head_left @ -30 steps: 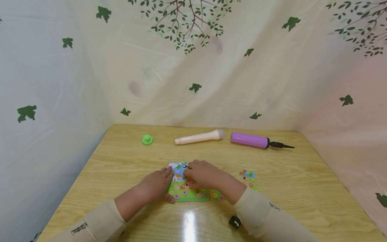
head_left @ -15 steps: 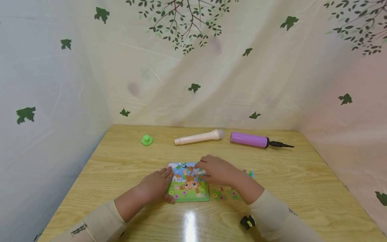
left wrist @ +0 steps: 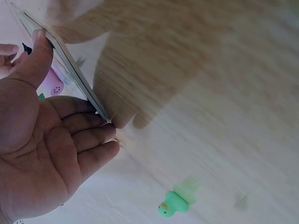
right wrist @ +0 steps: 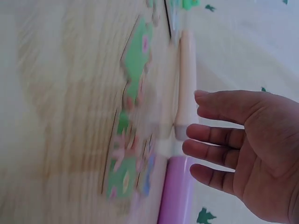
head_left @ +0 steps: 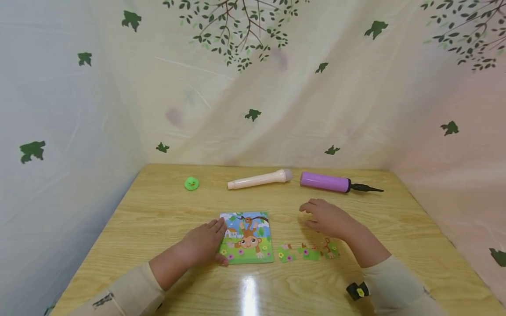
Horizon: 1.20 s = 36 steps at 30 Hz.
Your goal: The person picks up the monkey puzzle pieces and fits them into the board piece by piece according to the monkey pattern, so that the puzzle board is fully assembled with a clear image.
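Observation:
A square puzzle board (head_left: 249, 260) with a picture of a monkey hanging from a branch lies mid-table. My left hand (head_left: 204, 240) rests along its left edge, the fingers straight; in the left wrist view the thumb and fingers touch the board's edge (left wrist: 74, 65). Right of the board, loose puzzle pieces (head_left: 308, 253) lie in a row, green with flowers and brown parts. Above and behind them hovers my right hand (head_left: 328, 218), fingers loosely bent, holding nothing. A piece with blue on it (right wrist: 148, 170) shows in the right wrist view; the hand hides it in the head view.
Along the back of the table (head_left: 158, 210) lie a green toy duck (head_left: 191, 183), a pale pink toy microphone (head_left: 258, 180) and a purple hand pump (head_left: 326, 182) with a black nozzle. Fabric walls with leaf prints enclose the table's back and sides.
My right hand has lifted off the board and moved right, over the loose pieces. The monkey picture and the row of pieces have come into view. The left hand has stayed put.

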### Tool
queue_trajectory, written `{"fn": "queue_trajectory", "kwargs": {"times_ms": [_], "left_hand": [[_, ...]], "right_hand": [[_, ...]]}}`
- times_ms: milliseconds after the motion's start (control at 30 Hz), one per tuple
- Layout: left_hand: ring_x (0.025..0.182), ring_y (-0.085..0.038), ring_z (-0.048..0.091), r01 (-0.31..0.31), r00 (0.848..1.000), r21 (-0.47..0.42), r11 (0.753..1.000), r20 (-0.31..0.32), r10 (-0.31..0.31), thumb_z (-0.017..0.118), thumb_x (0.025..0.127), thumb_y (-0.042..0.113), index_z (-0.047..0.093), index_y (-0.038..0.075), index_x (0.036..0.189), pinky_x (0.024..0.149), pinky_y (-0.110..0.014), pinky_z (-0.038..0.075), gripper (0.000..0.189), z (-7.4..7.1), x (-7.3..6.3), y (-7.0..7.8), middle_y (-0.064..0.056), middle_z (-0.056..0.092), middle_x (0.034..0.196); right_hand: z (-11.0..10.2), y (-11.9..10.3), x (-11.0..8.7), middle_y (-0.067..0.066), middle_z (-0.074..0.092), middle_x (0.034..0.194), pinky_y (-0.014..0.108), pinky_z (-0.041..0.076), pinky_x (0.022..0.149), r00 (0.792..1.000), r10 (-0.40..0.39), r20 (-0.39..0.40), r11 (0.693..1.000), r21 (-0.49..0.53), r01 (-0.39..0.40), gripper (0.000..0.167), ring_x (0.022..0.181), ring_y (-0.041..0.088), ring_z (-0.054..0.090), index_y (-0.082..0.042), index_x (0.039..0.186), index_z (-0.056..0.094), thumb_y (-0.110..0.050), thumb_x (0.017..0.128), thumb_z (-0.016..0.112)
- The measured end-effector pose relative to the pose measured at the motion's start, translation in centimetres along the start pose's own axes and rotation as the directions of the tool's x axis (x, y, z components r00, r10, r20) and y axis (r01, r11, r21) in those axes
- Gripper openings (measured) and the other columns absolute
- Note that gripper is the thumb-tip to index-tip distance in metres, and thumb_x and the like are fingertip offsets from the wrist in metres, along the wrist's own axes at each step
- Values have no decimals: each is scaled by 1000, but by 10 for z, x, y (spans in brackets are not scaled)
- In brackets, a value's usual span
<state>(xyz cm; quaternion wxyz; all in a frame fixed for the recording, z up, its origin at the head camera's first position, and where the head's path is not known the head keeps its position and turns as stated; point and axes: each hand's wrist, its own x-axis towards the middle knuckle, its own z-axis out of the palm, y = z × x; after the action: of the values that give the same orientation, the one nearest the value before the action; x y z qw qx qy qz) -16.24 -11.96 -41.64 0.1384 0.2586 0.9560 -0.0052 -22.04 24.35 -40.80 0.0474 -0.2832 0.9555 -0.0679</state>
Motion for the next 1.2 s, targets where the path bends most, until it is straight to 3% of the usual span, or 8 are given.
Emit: {"fn": "queue_trajectory", "kwargs": {"times_ms": [200, 333, 633, 867, 1200], "left_hand": [[146, -36, 30, -4, 1000, -1, 1000, 2, 4, 68, 79, 62, 36, -3, 149, 119, -45, 30, 101, 0, 0, 0, -20, 29, 158], [146, -36, 30, -6, 1000, 7, 1000, -1, 6, 69, 79, 62, 36, -4, 148, 119, -45, 30, 101, -1, 0, 0, -20, 30, 158], [147, -36, 28, -5, 1000, -5, 1000, 7, 5, 68, 79, 62, 34, -3, 150, 120, -45, 29, 101, 1, 1, 0, -19, 28, 159], [147, -36, 29, 1, 1000, -1, 1000, 8, -1, 68, 78, 62, 35, -3, 149, 119, -45, 30, 102, 3, 2, -1, -19, 28, 159], [147, -35, 28, 7, 1000, 3, 1000, 12, -7, 68, 78, 63, 34, -2, 150, 120, -44, 29, 103, 4, 4, -2, -19, 28, 159]], "right_hand": [[2, 20, -13, 12, 62, 118, 45, 54, 86, 994, 66, 91, 998, 6, -66, 41, 103, 27, 61, -4, 125, 62, -25, 91, 70], [6, 27, -18, 6, 61, 107, 41, 54, 80, 989, 93, 117, 995, 20, -96, 35, 92, 19, 59, -7, 117, 66, -27, 89, 72], [11, 28, -16, -1, 59, 91, 35, 53, 73, 993, 76, 86, 997, -16, -74, 14, 81, 12, 55, -12, 99, 69, -21, 89, 71], [12, 23, -14, -3, 57, 90, 36, 53, 73, 994, 68, 84, 992, -111, -58, 17, 80, 12, 54, -13, 98, 67, -27, 89, 71], [11, 16, -9, -5, 54, 85, 28, 45, 61, 999, 24, 39, 990, -142, -18, 18, 71, 9, 47, -14, 94, 65, -29, 89, 72]]}}
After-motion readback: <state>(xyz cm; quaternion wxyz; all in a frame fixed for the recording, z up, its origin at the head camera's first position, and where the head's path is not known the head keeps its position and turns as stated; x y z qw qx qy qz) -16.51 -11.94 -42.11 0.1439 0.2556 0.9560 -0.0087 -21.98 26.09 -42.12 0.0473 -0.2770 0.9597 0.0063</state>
